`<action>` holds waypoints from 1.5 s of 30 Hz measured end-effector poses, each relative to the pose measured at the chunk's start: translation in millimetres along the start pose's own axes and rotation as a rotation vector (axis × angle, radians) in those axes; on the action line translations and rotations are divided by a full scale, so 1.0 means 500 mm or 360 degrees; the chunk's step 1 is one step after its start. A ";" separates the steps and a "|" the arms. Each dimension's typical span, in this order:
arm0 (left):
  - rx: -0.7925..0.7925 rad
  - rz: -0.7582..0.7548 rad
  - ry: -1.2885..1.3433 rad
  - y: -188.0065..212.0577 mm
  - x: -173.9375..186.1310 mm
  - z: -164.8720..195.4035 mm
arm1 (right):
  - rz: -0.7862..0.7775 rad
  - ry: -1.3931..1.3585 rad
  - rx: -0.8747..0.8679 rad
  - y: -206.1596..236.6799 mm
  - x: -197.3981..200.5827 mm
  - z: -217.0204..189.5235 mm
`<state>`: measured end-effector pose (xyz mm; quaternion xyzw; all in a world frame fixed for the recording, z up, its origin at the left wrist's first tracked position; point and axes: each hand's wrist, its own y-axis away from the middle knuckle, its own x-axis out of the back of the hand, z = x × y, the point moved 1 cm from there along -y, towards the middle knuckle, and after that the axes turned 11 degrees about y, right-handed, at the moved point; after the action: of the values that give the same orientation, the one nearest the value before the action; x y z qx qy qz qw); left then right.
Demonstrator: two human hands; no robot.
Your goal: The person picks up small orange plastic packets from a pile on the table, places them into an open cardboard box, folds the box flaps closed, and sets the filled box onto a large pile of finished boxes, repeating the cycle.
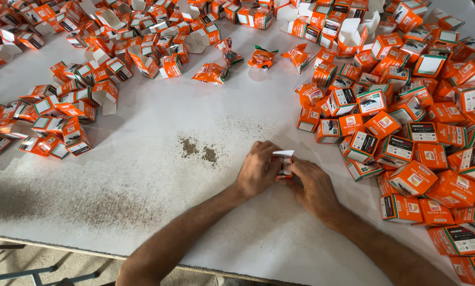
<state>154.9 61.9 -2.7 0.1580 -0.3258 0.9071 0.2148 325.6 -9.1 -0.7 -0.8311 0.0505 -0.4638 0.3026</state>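
Both hands meet near the middle of the white table. My left hand and my right hand together grip one small orange carton whose white flap stands open on top. The carton sits low, just above or on the tabletop, mostly hidden by my fingers. A large heap of closed orange cartons lies directly to the right of my right hand.
Open, unfolded orange cartons spread over the left and far side. Several orange foil pouches lie at the far middle. Dark powder patches stain the table left of my hands. The table's near edge runs along the bottom left.
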 end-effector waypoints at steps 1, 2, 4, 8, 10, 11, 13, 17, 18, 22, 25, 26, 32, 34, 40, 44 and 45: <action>-0.0200 0.0036 0.0054 0.005 0.001 0.006 | -0.0023 0.0008 -0.0024 0.001 0.000 0.002; -0.0403 0.0069 0.0107 0.010 0.004 0.010 | -0.0044 0.0016 -0.0047 0.004 -0.001 0.006; -0.0211 -0.0131 0.0225 0.017 0.011 0.012 | -0.0146 -0.0048 -0.0286 0.011 -0.007 0.017; -0.0536 -0.0339 0.0029 0.027 0.023 0.023 | -0.0149 -0.0236 -0.0428 0.025 -0.021 0.043; -0.0481 -0.0282 -0.0055 0.029 0.021 0.023 | -0.0174 -0.0133 -0.0453 0.028 -0.031 0.050; -0.0453 -0.0252 -0.0097 0.029 0.020 0.021 | -0.0186 -0.0081 -0.0464 0.029 -0.035 0.052; -0.0309 -0.0278 0.0126 0.029 0.016 0.013 | -0.0162 -0.0096 -0.0421 0.029 -0.036 0.052; -0.0232 -0.0313 0.0311 0.033 0.014 -0.006 | -0.0209 -0.0167 -0.0461 0.029 -0.032 0.049; -0.0242 -0.0307 0.0290 0.033 0.014 -0.009 | -0.0205 -0.0153 -0.0452 0.028 -0.030 0.048; -0.0326 -0.0352 0.0232 0.036 0.012 -0.009 | -0.0167 -0.0128 -0.0381 0.027 -0.027 0.043; -0.0392 -0.0355 0.0076 0.038 0.014 0.002 | -0.0167 -0.0114 -0.0345 0.024 -0.026 0.036; -0.0410 -0.0345 0.0001 0.038 0.015 0.006 | -0.0172 -0.0109 -0.0341 0.022 -0.025 0.033; -0.0537 -0.0180 -0.0051 0.052 0.037 0.031 | -0.0333 -0.0039 0.0153 -0.001 0.016 0.013; -0.0441 -0.0112 -0.0038 0.052 0.040 0.033 | -0.0065 0.0408 0.0398 -0.019 0.055 0.017; -0.0252 -0.0059 -0.0045 0.049 0.036 0.034 | 0.0630 0.1113 0.0071 -0.075 0.209 0.050; -0.0241 -0.0008 -0.0098 0.045 0.030 0.010 | 0.0600 0.1285 0.0157 -0.068 0.183 0.018; -0.0246 0.0023 -0.0138 0.038 0.032 -0.007 | 0.0348 0.0959 0.0213 -0.058 0.152 0.005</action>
<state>131.2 55.5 -8.4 0.1776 -0.4050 0.8730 0.2055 364.8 -12.3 70.6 -0.6245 0.1962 -0.6558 0.3761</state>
